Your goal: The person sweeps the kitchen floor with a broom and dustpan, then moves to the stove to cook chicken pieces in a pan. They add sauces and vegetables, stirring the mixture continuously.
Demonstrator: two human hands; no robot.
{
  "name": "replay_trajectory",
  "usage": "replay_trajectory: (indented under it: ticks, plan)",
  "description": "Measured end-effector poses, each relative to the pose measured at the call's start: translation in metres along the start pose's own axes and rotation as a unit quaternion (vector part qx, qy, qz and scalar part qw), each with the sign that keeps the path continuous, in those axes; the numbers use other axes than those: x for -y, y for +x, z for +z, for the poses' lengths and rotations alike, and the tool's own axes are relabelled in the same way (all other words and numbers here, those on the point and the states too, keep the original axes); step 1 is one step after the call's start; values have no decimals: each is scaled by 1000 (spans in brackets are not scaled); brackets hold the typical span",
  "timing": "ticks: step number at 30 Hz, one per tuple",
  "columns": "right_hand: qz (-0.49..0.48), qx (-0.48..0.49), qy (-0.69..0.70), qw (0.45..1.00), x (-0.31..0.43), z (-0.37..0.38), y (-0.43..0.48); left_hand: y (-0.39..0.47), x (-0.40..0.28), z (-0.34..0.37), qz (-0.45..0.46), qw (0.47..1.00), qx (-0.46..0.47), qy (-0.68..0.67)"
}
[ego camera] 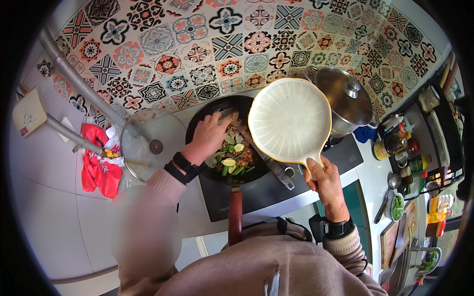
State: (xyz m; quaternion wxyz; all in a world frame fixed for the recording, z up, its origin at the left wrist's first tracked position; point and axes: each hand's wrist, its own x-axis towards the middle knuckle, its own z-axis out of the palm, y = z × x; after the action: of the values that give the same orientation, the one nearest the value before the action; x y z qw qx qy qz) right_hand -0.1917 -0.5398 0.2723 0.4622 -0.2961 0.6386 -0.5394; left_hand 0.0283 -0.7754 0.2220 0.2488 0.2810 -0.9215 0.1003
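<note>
My right hand [326, 181] grips the short handle of a pale ribbed ceramic dish [290, 120] with a yellow-brown rim, tilted beside the wok. A dark wok [192, 148] with a reddish-brown handle [235, 216] stands on the black cooktop [218, 203]. In it lie green onion pieces, ginger slices, dried leaves and a reddish spice mix [244, 157]. My left hand [210, 137] reaches over the wok's upper left, its fingertips at the end of a dark object; whether they grip it is hidden. A spatula [277, 172] rests across the wok, its handle end over the right rim.
A lidded steel pot [342, 100] stands behind the dish. At the left are a glass lid [129, 155], a red plastic bag [98, 166] and grey pipes [81, 81]. Bottles [389, 146], a ladle [394, 182], a bowl of chopped greens [397, 207] and a cutting board [389, 236] are at right.
</note>
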Motion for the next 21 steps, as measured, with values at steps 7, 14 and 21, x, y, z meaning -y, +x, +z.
replay_trajectory:
  ticks: [7, 14, 21]
  plan:
    - [5, 23, -28, 999, -6, 3, -2, 50, -31, -6, 182, 972, -63, -131]
    - [38, 26, -11, 999, -3, 0, -12, 35, -36, -9, 151, 981, 98, -69]
    - [22, 41, -52, 998, -10, -9, -14, 34, -11, -25, -91, 959, 240, -119]
